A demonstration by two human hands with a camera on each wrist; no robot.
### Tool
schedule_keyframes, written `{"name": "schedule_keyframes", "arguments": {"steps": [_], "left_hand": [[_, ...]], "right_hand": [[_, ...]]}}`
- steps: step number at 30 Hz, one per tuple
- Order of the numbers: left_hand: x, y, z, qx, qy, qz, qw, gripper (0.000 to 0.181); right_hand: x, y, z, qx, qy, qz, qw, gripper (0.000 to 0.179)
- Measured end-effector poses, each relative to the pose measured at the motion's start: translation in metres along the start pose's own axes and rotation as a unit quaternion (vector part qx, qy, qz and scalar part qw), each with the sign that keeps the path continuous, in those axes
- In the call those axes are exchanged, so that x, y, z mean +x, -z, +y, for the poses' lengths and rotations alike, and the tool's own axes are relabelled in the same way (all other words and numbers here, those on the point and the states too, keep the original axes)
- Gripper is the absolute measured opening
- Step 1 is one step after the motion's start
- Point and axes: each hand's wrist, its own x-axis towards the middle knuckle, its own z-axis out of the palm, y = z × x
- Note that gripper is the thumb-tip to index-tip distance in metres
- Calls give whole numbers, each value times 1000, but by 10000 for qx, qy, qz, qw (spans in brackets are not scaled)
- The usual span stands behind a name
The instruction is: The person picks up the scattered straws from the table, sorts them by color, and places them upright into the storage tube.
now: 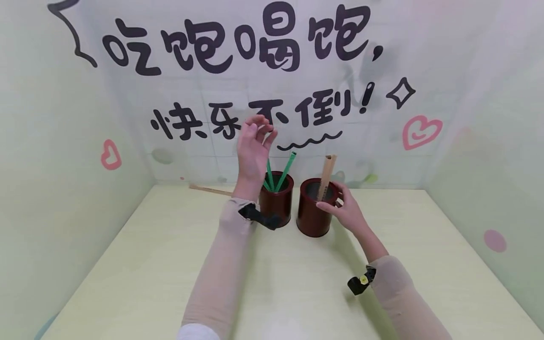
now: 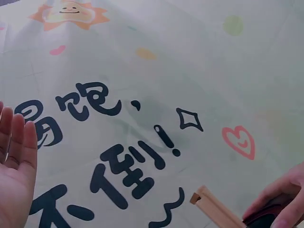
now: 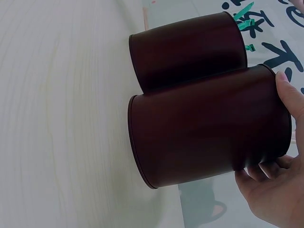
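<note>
My right hand (image 1: 348, 208) grips the right-hand dark red-brown cylindrical cup (image 1: 312, 219) near its rim, thumb at the front and fingers round the far side. Tan, flat, hollow-ended sticks (image 1: 326, 174) stand in that cup, leaning right. Beside it is a second matching cup (image 1: 276, 206) with several green sticks (image 1: 285, 172) in it; my left forearm partly covers it. Raised above this cup, my left hand (image 1: 254, 151) has loosely bent fingers and holds nothing. In the right wrist view, both cups stand close side by side, with the gripped cup (image 3: 209, 133) nearer.
A long tan stick (image 1: 210, 190) lies at the back of the pale table (image 1: 289, 293), its right end hidden behind my left arm. Behind the cups rises a white printed wall (image 1: 204, 160). Side panels (image 1: 55, 189) flank the table.
</note>
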Motion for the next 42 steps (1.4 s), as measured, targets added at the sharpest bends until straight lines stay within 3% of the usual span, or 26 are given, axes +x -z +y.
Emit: {"name": "schedule_keyframes", "arguments": {"steps": [7, 12, 19, 27, 31, 35, 39, 42], "left_hand": [[6, 28, 30, 52, -338, 341, 9988, 15], [5, 53, 41, 243, -372, 696, 9966, 14], [1, 89, 42, 489, -106, 1252, 9909, 12], [-10, 130, 35, 748, 467, 1990, 9760, 17], [-14, 148, 26, 1055, 847, 2307, 9636, 14], [-16, 163, 17, 1551, 1252, 2600, 9448, 8], [-18, 172, 12, 2176, 1860, 2784, 9168, 13], [-18, 178, 11, 2564, 2541, 2837, 8884, 21]], "right_hand": [[0, 1, 0, -78, 15, -40, 10000, 87], [0, 1, -1, -46, -19, -37, 10000, 86], [-1, 5, 2, -38, -33, -7, 10000, 86], [1, 3, 1, -28, -7, -35, 10000, 86], [2, 2, 4, -9, 0, -26, 10000, 85], [2, 1, 6, 19, 0, -26, 10000, 85], [2, 2, 6, 5, 29, -16, 10000, 85], [2, 3, 5, 13, 44, -4, 10000, 85]]}}
